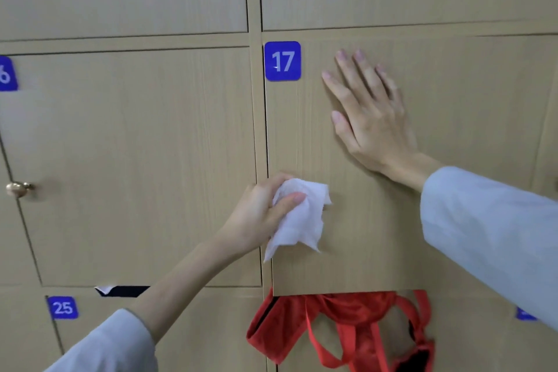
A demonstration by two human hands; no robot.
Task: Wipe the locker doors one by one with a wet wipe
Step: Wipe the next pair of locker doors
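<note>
White and crumpled, the wipe (297, 214) sits bunched in the left hand (265, 214) just below the middle of the frame, at the left edge of door 17 (453, 220). The thumb lies across the front of the wad and the fingers curl behind it, so the hand has it firmly gripped, with loose corners hanging down and to the right. Bunching it this way probably gives a thick pad to press on the wood. That forearm rises from the lower left, its sleeve (114, 344) pushed back from the wrist.

At upper right of centre the right hand (371, 112) lies flat on the same door, fingers straight and slightly spread, pointing up and left toward the blue 17 label (282, 61). It holds nothing; its palm seems to steady the door, which I judge stands slightly ajar, since red fabric (347, 329) hangs out from under its lower edge. The arm comes in from the right edge.

Left of centre is the neighbouring door (136, 160) with a brass knob (16, 189); a 25 label (62, 307) marks the one at lower left. Whether the wipe touches the wood is unclear.
</note>
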